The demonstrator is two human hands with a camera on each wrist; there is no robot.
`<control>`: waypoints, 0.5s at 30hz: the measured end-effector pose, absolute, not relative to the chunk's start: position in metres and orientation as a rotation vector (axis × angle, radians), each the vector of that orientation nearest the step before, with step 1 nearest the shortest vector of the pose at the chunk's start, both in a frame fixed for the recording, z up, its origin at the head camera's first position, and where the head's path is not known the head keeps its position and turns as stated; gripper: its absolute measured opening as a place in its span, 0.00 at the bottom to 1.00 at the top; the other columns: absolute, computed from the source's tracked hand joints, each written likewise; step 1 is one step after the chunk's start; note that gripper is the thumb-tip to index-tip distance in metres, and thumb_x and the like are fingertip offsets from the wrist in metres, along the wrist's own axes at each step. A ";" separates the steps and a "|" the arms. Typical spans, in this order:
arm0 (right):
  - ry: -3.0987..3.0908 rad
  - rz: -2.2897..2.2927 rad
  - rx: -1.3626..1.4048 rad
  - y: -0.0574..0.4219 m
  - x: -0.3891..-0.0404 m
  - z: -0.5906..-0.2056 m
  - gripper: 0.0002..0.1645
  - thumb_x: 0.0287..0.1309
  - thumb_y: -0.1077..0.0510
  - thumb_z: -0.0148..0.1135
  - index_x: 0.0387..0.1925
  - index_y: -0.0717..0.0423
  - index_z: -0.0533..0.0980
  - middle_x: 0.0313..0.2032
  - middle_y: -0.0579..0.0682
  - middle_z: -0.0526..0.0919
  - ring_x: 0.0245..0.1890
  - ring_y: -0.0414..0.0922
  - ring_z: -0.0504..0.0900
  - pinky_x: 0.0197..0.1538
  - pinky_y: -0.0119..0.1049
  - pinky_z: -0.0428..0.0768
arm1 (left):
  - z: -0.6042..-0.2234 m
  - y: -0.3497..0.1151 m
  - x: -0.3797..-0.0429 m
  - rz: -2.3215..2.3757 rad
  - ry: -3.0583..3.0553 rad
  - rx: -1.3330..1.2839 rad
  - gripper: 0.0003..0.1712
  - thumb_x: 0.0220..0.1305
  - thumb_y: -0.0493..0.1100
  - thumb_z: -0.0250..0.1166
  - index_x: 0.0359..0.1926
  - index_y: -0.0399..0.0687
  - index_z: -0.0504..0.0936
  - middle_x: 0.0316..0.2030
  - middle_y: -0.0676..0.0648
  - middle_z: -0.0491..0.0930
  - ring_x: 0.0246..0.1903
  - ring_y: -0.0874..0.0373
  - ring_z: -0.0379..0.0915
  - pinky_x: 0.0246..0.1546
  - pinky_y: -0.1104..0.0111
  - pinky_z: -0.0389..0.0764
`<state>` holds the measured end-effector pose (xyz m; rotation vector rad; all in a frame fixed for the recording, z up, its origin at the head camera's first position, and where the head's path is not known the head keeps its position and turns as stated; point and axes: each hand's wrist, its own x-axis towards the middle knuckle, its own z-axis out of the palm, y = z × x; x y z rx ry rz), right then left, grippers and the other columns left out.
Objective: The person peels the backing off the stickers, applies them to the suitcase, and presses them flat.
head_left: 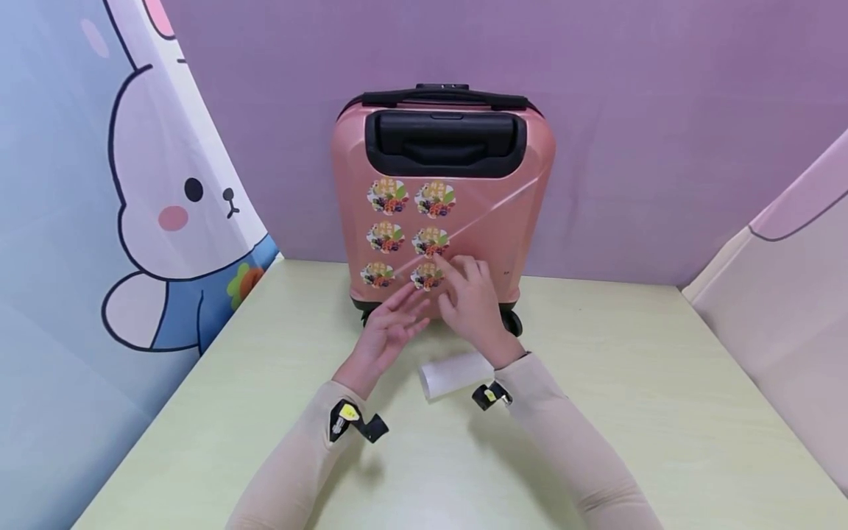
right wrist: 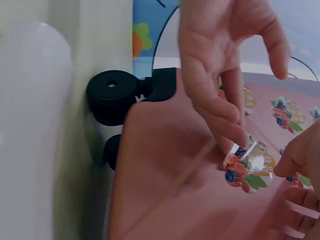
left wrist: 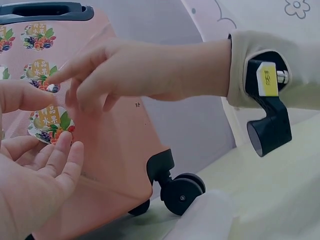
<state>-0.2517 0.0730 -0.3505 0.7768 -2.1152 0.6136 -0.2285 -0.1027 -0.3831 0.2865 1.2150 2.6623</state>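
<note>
A pink suitcase stands upright on the table, with several round fruit stickers in two columns on its front. My left hand is palm up, its loosely bent fingers by the lower edge of the bottom right sticker. From the other side comes my right hand, back of the hand up, with its index finger reaching to the gap between the middle right sticker and the bottom one. Nothing shows gripped in either hand. Whether the fingertips touch the stickers or hover just over them is hard to tell.
A rolled white sheet lies on the pale table in front of the suitcase, under my right wrist. Black wheels hold the suitcase up. Behind it hangs a purple backdrop; a rabbit-print cloth is at the left.
</note>
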 end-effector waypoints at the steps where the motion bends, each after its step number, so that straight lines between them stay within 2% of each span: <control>1: -2.102 0.638 0.777 0.073 -0.253 -0.350 0.34 0.47 0.69 0.65 0.61 0.65 0.76 0.49 0.66 0.77 0.45 0.62 0.72 0.48 0.53 0.73 | -0.383 -0.103 -0.228 2.662 1.218 0.286 0.39 0.62 0.22 0.46 0.75 0.36 0.55 0.66 0.41 0.67 0.53 0.56 0.75 0.57 0.61 0.75; 7: -2.089 0.894 0.801 0.073 -0.253 -0.348 0.30 0.47 0.72 0.63 0.57 0.65 0.77 0.49 0.63 0.78 0.49 0.59 0.73 0.51 0.53 0.73 | -0.384 -0.104 -0.229 2.658 1.220 0.286 0.38 0.63 0.22 0.45 0.75 0.36 0.55 0.68 0.40 0.65 0.53 0.55 0.75 0.57 0.61 0.75; 10: -2.082 1.113 0.816 0.072 -0.252 -0.348 0.27 0.51 0.72 0.62 0.56 0.64 0.78 0.51 0.60 0.79 0.53 0.57 0.73 0.56 0.52 0.72 | -0.386 -0.104 -0.230 2.656 1.214 0.292 0.38 0.63 0.22 0.45 0.75 0.36 0.55 0.70 0.38 0.62 0.54 0.55 0.75 0.58 0.61 0.75; 15: -2.005 1.500 0.847 0.070 -0.250 -0.348 0.24 0.57 0.75 0.59 0.56 0.67 0.75 0.53 0.63 0.79 0.54 0.58 0.76 0.60 0.53 0.72 | -0.387 -0.107 -0.230 2.650 1.207 0.315 0.38 0.63 0.21 0.44 0.75 0.35 0.54 0.73 0.37 0.58 0.54 0.55 0.75 0.56 0.61 0.76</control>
